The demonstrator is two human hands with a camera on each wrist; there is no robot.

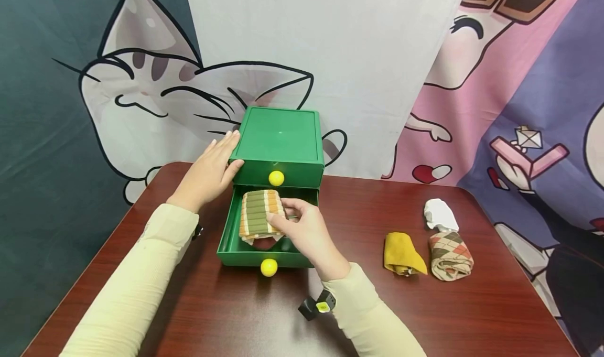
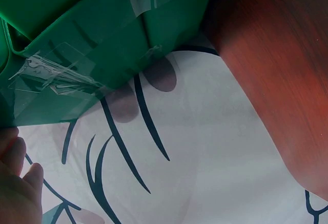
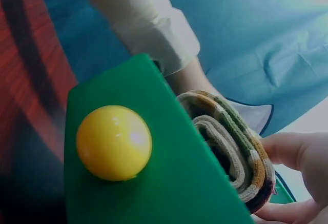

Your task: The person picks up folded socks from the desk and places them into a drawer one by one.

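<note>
A rolled striped sock [image 1: 261, 215], green, orange and cream, is at the open lower drawer [image 1: 227, 236] of a green drawer box [image 1: 278, 137]. My right hand [image 1: 304, 228] pinches the roll at its right side, thumb on the near face. In the right wrist view the coiled end of the striped sock [image 3: 230, 147] shows above the drawer's front, between thumb and fingers. With fingers straight, my left hand [image 1: 207, 173] rests against the box's left side by the top edge. Only some fingertips [image 2: 13, 155] of it show in the left wrist view.
To the right on the brown table [image 1: 358, 315] lie a rolled yellow sock [image 1: 403, 255], a rolled argyle sock [image 1: 450, 256] and a white bundled cloth [image 1: 440, 214]. Yellow round knobs [image 1: 269, 267] stick out from both drawer fronts. A printed cartoon curtain [image 1: 330, 47] hangs behind the table.
</note>
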